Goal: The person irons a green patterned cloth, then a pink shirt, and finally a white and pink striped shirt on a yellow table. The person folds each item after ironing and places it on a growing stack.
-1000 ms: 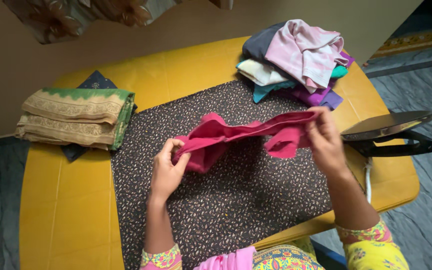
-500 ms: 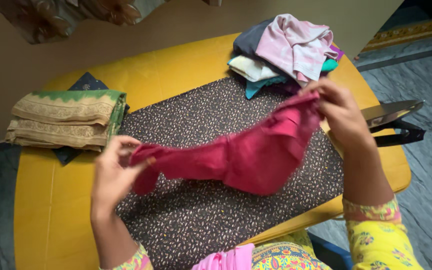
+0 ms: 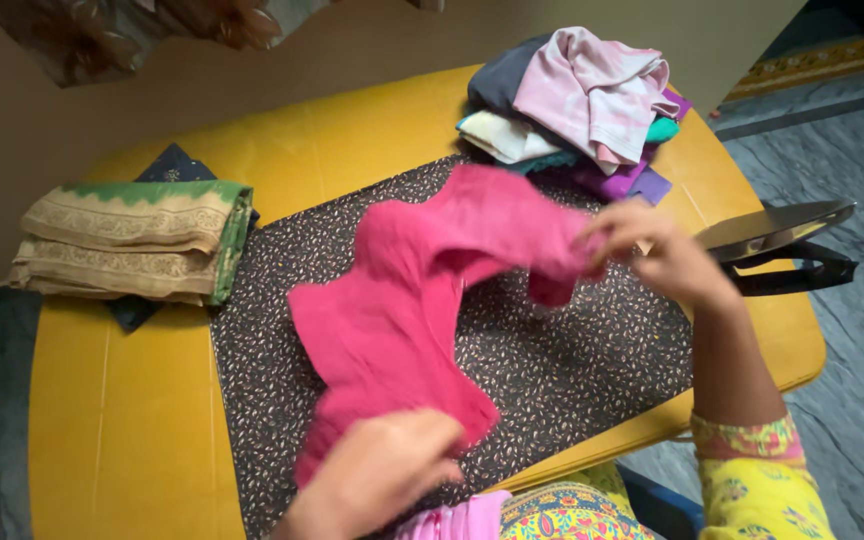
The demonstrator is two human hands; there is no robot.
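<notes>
Crumpled pink cotton garment [image 3: 422, 300] spread over dark speckled ironing cloth [image 3: 572, 370], roughly centred on it, far end lifted off the cloth. Left hand [image 3: 377, 475] at near edge of speckled cloth, fingers curled shut on garment's lower hem. Right hand [image 3: 657, 255] toward right edge of speckled cloth, fingertips pinched on garment's upper right end, holding it raised. Speckled cloth lying on rounded yellow table [image 3: 122, 400]. Loose pile of mixed clothes [image 3: 577, 95], pale pink, grey, cream, teal and purple, at far right corner of speckled cloth, touching its edge. Folded beige-and-green bordered fabric stack [image 3: 132, 240] left of speckled cloth, resting on a dark blue folded piece, just beside the cloth's left edge. Black flat iron with shiny soleplate [image 3: 782, 245] right of speckled cloth, at table's edge, tipped up on its side, close behind right hand.
</notes>
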